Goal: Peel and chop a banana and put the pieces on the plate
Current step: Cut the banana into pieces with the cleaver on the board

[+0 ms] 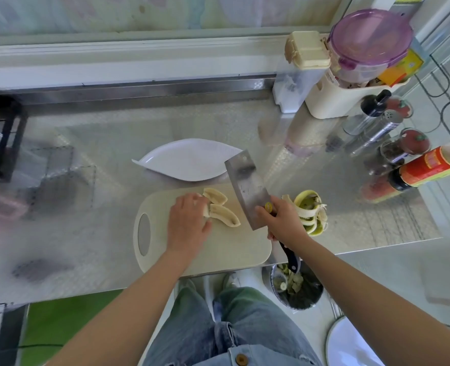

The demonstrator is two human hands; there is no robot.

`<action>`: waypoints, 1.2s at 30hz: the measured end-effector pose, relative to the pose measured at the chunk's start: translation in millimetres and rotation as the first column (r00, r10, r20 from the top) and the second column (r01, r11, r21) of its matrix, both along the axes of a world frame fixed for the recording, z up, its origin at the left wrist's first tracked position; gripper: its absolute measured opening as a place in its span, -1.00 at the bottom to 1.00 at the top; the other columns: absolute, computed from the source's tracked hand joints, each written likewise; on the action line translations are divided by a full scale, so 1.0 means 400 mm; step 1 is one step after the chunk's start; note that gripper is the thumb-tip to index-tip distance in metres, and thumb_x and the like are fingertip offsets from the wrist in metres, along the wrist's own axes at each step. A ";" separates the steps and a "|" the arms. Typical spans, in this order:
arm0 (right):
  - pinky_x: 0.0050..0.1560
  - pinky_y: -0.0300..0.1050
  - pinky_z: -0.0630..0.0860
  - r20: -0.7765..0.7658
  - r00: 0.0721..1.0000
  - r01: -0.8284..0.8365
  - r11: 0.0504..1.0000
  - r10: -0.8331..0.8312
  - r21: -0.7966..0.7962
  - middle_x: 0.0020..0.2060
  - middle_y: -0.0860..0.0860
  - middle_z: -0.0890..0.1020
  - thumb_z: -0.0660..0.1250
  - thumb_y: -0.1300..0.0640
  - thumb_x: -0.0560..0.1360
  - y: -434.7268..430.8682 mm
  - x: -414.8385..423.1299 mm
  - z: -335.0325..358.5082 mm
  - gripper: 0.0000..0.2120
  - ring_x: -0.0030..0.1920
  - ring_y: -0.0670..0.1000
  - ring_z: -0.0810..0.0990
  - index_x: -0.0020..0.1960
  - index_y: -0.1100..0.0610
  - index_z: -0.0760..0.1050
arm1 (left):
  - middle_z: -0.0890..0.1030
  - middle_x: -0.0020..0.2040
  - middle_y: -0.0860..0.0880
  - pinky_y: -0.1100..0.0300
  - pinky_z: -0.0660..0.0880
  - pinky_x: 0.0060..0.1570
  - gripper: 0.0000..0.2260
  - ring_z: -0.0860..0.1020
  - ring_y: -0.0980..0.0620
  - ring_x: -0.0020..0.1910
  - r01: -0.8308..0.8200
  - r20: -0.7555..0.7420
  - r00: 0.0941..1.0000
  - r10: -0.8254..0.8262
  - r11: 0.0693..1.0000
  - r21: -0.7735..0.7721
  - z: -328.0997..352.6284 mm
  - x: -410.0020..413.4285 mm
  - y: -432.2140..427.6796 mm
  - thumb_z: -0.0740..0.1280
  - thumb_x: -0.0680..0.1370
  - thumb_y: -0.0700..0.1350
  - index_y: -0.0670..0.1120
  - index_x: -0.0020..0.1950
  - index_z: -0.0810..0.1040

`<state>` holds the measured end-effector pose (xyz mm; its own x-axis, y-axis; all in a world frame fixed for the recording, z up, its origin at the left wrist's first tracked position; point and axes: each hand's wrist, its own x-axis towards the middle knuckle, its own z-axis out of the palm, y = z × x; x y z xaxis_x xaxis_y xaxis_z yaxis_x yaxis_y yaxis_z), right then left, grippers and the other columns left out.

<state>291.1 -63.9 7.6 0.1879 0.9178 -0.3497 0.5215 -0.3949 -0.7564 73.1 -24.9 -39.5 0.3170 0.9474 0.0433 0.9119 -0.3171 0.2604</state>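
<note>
Scanning from the left, I find the cream plastic chopping board (231,249) with its oval handle slot lying on the steel counter (91,233), near the front edge. The left hand (188,220) reaches in over the board palm down, wrist straight, thumb spread out to the right. Its fingers bend down onto the left ends of the two pale peeled banana pieces (223,215), pinning them to the board. Just behind the board sits the white leaf-shaped plate (186,159), with nothing on it. To the right of the banana, the broad steel cleaver (247,186) is raised clear of the fruit, its blade slanting away from me over the board's far edge. The right hand (282,217) grips its dark handle, fingers wrapped tight, forefinger up against the blade's heel. Beside that hand, the yellow-green banana peel (309,212) lies heaped on the counter.
</note>
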 end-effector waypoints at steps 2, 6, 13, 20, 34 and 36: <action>-0.56 -0.13 0.39 0.003 0.999 0.035 0.999 -0.035 0.001 -0.52 0.06 0.43 0.28 0.13 0.54 -0.002 0.010 0.005 -0.75 -0.64 -0.05 0.47 -0.21 0.29 0.39 | 0.49 0.22 -0.10 -0.03 0.44 0.07 -0.47 0.45 -0.16 0.18 0.186 -0.024 0.982 -0.185 0.983 0.007 -0.003 0.048 0.011 0.51 0.29 -0.12 0.00 0.24 0.47; -0.60 -0.19 0.36 0.017 0.998 0.059 0.998 -0.059 0.001 -0.48 0.08 0.40 0.29 0.13 0.54 -0.011 0.024 0.006 -0.71 -0.64 -0.11 0.43 -0.22 0.32 0.35 | 0.33 0.42 -0.10 -0.07 0.31 0.27 -0.52 0.29 -0.15 0.39 0.282 -0.160 0.941 -0.298 0.952 -0.115 -0.020 0.077 0.026 0.48 0.37 -0.08 0.06 0.27 0.48; -0.57 -0.17 0.43 -0.002 0.996 0.086 0.996 -0.086 -0.030 -0.42 0.14 0.42 0.30 0.09 0.53 -0.010 0.033 -0.014 -0.68 -0.62 -0.06 0.46 -0.16 0.36 0.35 | 0.51 -0.06 -0.06 0.02 0.38 -0.03 -0.71 0.45 -0.12 -0.03 0.288 -0.123 0.951 -0.284 0.957 0.021 -0.025 0.062 0.039 0.53 0.25 -0.08 -0.06 -0.11 0.53; -0.55 -0.10 0.47 0.015 0.996 0.083 0.996 -0.082 -0.027 -0.41 0.18 0.45 0.29 0.07 0.53 -0.005 0.034 -0.019 -0.67 -0.61 -0.03 0.49 -0.14 0.36 0.36 | 0.54 -0.19 -0.05 0.07 0.42 -0.21 -0.60 0.49 -0.09 -0.19 0.335 -0.082 0.938 -0.337 0.941 -0.042 -0.032 0.078 0.009 0.54 0.20 0.03 -0.09 -0.09 0.51; -0.54 -0.12 0.40 0.053 0.996 0.080 0.996 -0.079 -0.031 -0.51 0.02 0.43 0.28 0.12 0.53 -0.031 0.030 -0.033 -0.73 -0.65 -0.12 0.44 -0.29 0.18 0.34 | 0.53 0.17 -0.11 -0.16 0.39 0.25 -0.59 0.44 -0.19 0.28 0.371 -0.172 0.908 -0.382 0.924 -0.093 -0.052 0.046 0.065 0.50 0.32 -0.12 -0.05 0.16 0.56; -0.52 -0.11 0.43 0.044 0.996 0.073 0.996 -0.071 -0.047 -0.49 0.04 0.45 0.28 0.11 0.53 -0.030 0.025 -0.036 -0.75 -0.63 -0.10 0.46 -0.26 0.20 0.36 | 0.53 0.13 -0.13 -0.20 0.39 0.23 -0.67 0.45 -0.21 0.27 0.354 -0.211 0.909 -0.360 0.933 -0.066 -0.057 0.018 0.063 0.50 0.33 -0.18 -0.09 0.07 0.57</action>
<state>301.0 -75.9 -6.8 0.2687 0.8834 -0.3839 0.5217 -0.4685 -0.7130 80.2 0.4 -62.4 0.6333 0.7689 -0.0877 0.7738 -0.6280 0.0822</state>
